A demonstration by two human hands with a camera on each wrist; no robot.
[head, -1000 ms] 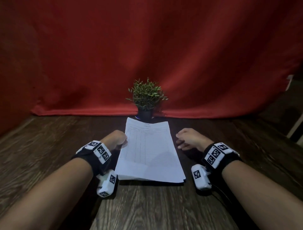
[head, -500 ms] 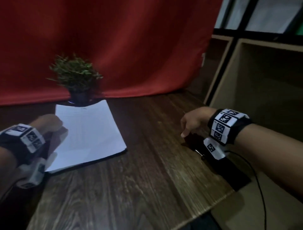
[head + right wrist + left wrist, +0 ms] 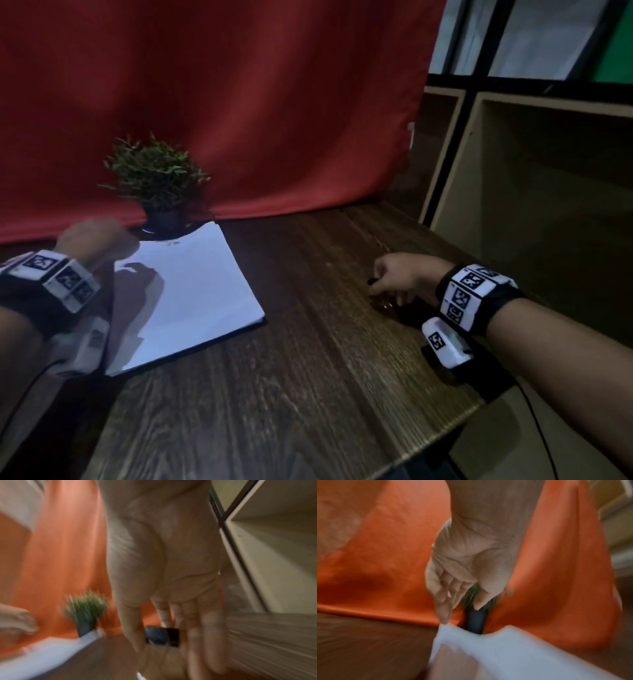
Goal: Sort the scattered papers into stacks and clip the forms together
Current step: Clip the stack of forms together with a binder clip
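White paper stack (image 3: 185, 291) lies squared on the dark wooden table (image 3: 291, 394), its far edge beside the potted plant (image 3: 157, 178).
Left hand (image 3: 92, 240) hovers above its corner, fingers loose; right hand (image 3: 397, 277), well apart, pinches a black binder clip (image 3: 163, 635).

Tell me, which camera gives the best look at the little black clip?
The right wrist view: the black clip sits large between thumb and fingers of the right hand, though blurred. In the head view only a dark tip peeks from that hand. The left wrist view does not show it.
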